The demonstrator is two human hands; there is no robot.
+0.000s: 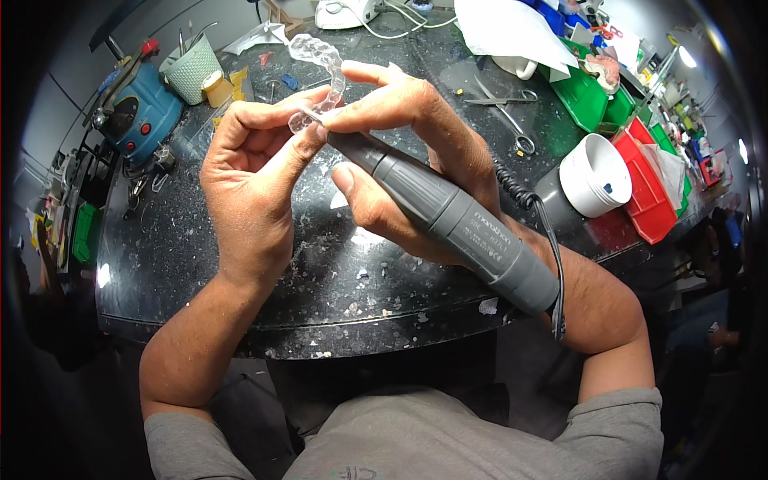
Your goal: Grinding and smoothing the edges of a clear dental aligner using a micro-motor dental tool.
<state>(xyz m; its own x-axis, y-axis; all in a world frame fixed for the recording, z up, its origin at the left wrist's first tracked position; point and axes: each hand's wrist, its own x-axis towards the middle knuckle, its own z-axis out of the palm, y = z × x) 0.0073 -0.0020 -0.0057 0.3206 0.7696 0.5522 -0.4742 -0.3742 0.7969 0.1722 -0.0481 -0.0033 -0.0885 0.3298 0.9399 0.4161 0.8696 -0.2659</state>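
Note:
My left hand (248, 176) pinches a clear, tooth-shaped plastic tray (316, 56) near its lower end, with the rest of the tray rising above the fingertips. My right hand (420, 152) grips a grey cylindrical rotary handpiece (456, 224), angled toward the left hand, with a coiled black cord (520, 192) beside it. The handpiece's narrow tip reaches the lower end of the tray, close to my left thumb; whether it touches the plastic I cannot tell. The fingers of both hands are close together at that spot.
Around me on the dark desk (368, 328) are scissors (512, 108), a white cup (592, 172), red bins (644, 212), green bins (580, 104), white paper (504, 28), a blue machine (136, 112), a woven tool holder (184, 72) and a white device (340, 12).

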